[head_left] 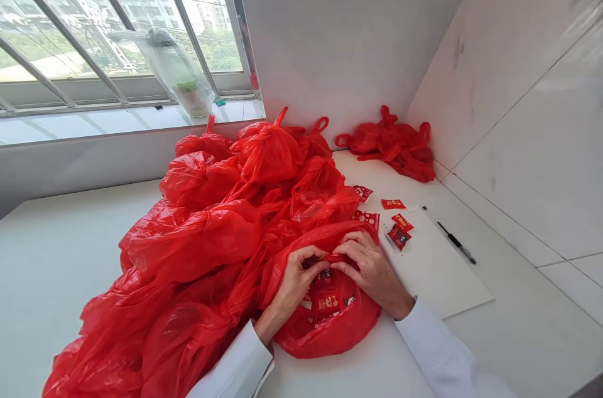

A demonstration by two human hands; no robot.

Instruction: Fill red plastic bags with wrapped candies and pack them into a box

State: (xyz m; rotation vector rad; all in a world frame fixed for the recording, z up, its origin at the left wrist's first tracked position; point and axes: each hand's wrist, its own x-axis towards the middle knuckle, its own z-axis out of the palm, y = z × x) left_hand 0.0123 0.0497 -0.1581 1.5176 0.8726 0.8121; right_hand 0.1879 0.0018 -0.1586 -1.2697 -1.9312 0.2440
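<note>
An open red plastic bag (330,344) stands in front of me, with several small red wrapped packets (328,304) lying inside. Over its mouth, my left hand (300,269) and my right hand (370,266) meet with fingertips pinched. Between them is a small red packet (335,257), mostly covered by the fingers. Both wrists rest near opposite sides of the bag's rim. Just beyond my right hand, loose red packets (399,236) lie on the table and on a white sheet (443,279).
A large heap of filled red bags (198,241) spreads across the table's left and middle. More red bags (396,140) sit in the far corner by the tiled wall. A black pen (456,242) lies at right. A plastic-wrapped cup (188,87) stands on the windowsill.
</note>
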